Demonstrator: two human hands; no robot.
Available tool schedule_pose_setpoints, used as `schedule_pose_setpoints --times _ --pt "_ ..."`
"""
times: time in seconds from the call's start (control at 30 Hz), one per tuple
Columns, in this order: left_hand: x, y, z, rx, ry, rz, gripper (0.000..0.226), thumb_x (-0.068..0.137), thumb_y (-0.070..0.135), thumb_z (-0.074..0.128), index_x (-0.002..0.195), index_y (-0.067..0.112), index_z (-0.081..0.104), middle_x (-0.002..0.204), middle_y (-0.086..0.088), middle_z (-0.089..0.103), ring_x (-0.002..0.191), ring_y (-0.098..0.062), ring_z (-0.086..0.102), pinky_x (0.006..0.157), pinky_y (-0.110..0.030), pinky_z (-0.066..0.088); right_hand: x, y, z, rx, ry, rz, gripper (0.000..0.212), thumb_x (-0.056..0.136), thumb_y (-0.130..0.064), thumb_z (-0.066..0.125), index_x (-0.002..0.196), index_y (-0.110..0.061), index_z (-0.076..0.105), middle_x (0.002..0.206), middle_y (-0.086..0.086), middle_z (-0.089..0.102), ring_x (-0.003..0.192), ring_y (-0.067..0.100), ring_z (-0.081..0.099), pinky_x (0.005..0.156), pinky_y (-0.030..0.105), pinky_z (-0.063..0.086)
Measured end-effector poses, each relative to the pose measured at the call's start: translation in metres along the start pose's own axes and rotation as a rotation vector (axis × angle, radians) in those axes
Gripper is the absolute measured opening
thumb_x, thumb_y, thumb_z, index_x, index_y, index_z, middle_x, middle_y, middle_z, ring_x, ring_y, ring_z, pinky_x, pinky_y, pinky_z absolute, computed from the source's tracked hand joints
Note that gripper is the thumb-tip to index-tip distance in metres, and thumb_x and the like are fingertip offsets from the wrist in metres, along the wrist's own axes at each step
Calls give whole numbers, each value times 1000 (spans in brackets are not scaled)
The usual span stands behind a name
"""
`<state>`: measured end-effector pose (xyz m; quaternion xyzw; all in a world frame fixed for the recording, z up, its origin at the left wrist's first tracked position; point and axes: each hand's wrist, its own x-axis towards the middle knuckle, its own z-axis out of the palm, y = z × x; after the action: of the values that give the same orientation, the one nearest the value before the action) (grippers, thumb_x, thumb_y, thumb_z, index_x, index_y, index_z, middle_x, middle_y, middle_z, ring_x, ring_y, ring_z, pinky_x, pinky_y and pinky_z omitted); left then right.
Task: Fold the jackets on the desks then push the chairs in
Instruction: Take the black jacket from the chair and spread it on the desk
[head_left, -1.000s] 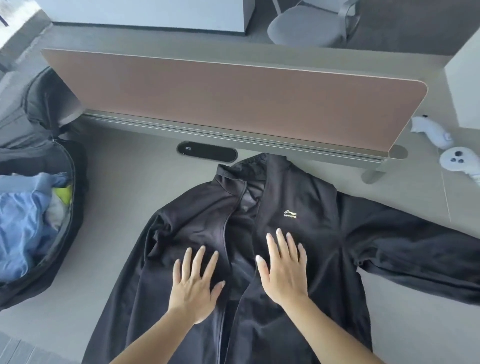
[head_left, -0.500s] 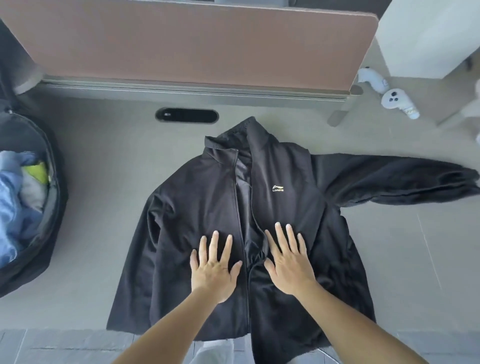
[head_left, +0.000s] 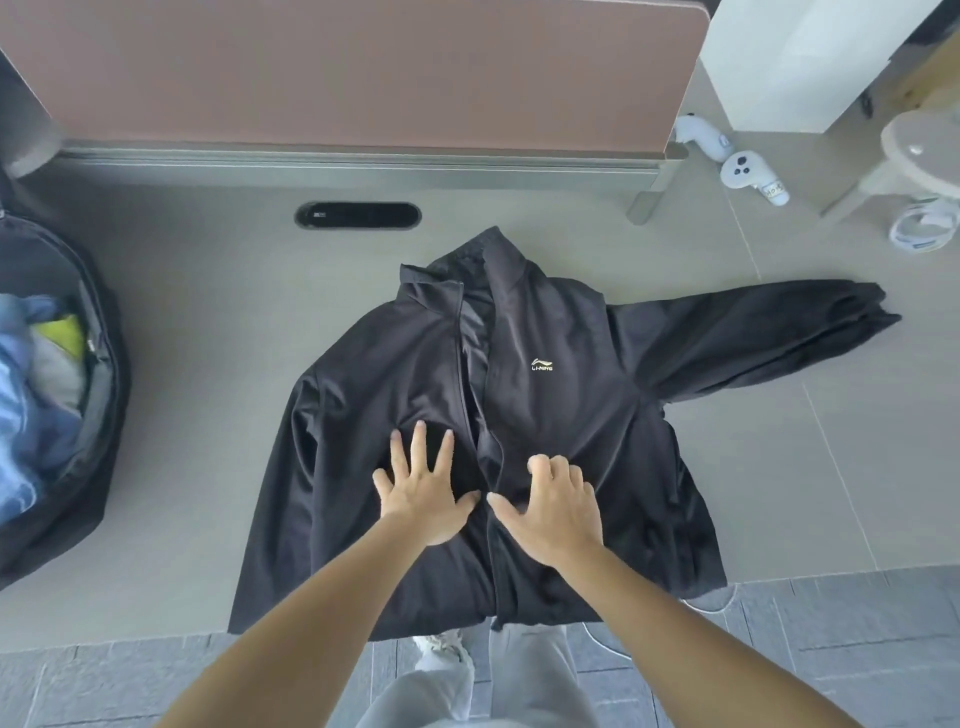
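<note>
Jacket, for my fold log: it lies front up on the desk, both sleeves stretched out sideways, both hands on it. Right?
Not quite. The head view shows only the right-side sleeve stretched out; the other sleeve lies along the jacket's side. The rest holds: front up on the desk, left hand and right hand on it.

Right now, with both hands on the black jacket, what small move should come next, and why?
Probably the right hand should reach for the outstretched sleeve and fold it across the chest. The black jacket lies spread on the desk, the left hand pressing it, yet that sleeve sticks out sideways.
</note>
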<state>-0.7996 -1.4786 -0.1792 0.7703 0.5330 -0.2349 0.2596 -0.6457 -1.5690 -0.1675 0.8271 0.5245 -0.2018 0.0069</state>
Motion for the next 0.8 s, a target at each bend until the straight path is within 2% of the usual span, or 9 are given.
schedule_pose_setpoints --times 0.17,0.27,0.33,0.4,0.47,0.57,0.63,0.7,0.8 --pt "-3 16 -8 -105 342 217 53 97 45 49 143 20 42 144 -4 37 132 -31 31 107 -41 30 -43 4 30 30 12 43 48 84 -62 56 107 -20 53 102 -3 53 98 26 53 87 40 44" --pt "8 34 -13 -368 84 123 47 89 66 42 110 27 59 110 3 63 118 -29 48 98 -38 41 -50 18 35 84 -88 17 34 95 -54 49 105 -22 53 103 -5 50 103 24 50 92 38 41" --pt "13 44 -17 -554 -9 41 49 80 73 40 78 26 54 77 7 65 104 -28 57 87 -37 48 -53 29 32 100 -105 -35 30 98 -51 46 104 -23 55 103 -6 51 102 23 50 95 39 41" --pt "15 50 -21 -647 1 9 43 86 59 52 81 18 59 73 3 66 92 -23 61 72 -31 50 -53 43 29 108 -35 24 26 99 -47 48 107 -24 59 108 -5 52 105 24 50 95 39 40" --pt "18 55 -26 -744 -26 -5 23 90 36 58 90 13 62 81 1 66 79 -19 60 60 -25 44 -49 62 24 130 155 265 25 97 -39 56 115 -22 60 120 1 53 112 30 50 96 46 38" --pt "23 59 -27 -1013 -98 -40 7 84 15 56 81 9 59 73 -3 55 69 -23 51 66 -27 46 -39 104 6 148 181 640 46 96 -38 58 134 -16 46 142 11 41 129 38 36 102 53 32" --pt "21 62 -28 -1196 -133 -81 2 83 10 54 81 11 53 74 -5 48 69 -23 43 69 -31 46 -30 129 -4 175 77 705 54 97 -42 56 139 -15 38 144 12 39 130 37 35 104 51 33" --pt "20 62 -30 -1345 -151 -144 6 81 9 54 77 11 51 74 -2 48 66 -21 43 67 -30 42 -22 146 -10 249 19 665 45 96 -43 58 129 -14 47 131 10 51 124 36 45 100 48 39" --pt "22 66 -33 -1381 -205 -182 14 79 22 62 88 12 63 76 -2 56 67 -19 52 68 -30 43 -15 160 -21 464 3 610 27 95 -35 63 85 -14 48 90 5 59 90 31 56 75 38 45"
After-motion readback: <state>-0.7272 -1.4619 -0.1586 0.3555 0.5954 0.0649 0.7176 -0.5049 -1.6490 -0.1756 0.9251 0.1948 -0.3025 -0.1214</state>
